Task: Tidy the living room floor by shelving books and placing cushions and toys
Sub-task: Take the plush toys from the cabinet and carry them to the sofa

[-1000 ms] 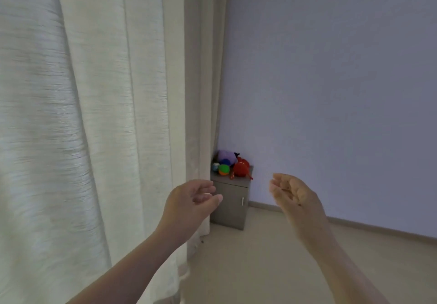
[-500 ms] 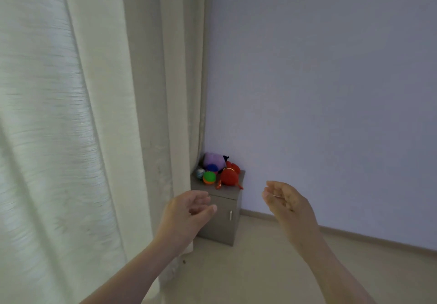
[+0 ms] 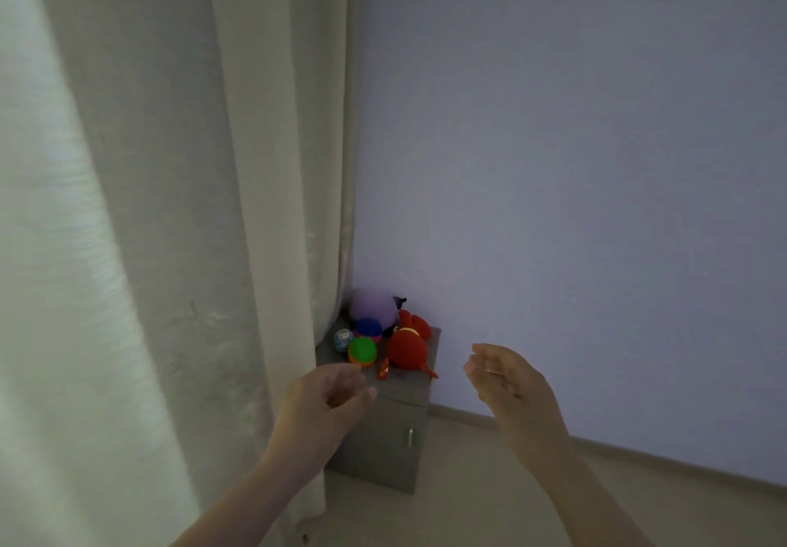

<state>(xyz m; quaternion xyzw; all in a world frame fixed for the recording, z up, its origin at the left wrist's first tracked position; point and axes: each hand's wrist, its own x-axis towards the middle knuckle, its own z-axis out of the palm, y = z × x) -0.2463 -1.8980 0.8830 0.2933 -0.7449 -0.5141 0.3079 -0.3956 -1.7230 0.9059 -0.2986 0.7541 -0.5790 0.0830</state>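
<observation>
Toys sit in a small heap on top of a low grey cabinet (image 3: 385, 440) in the corner, lower middle of the frame: a red plush (image 3: 406, 348), a purple plush (image 3: 374, 306) behind it, a green spiky ball (image 3: 362, 350), a blue ball (image 3: 369, 327) and a small pale ball (image 3: 343, 340). The left hand (image 3: 319, 402) hangs just below the green ball in the picture, overlapping the cabinet's front edge. The right hand (image 3: 506, 384) is to the right of the red plush, apart from it. Both hands hold nothing, fingers loosely curled, palms turned toward each other. A pale curtain (image 3: 170, 206) fills the left of the frame.
</observation>
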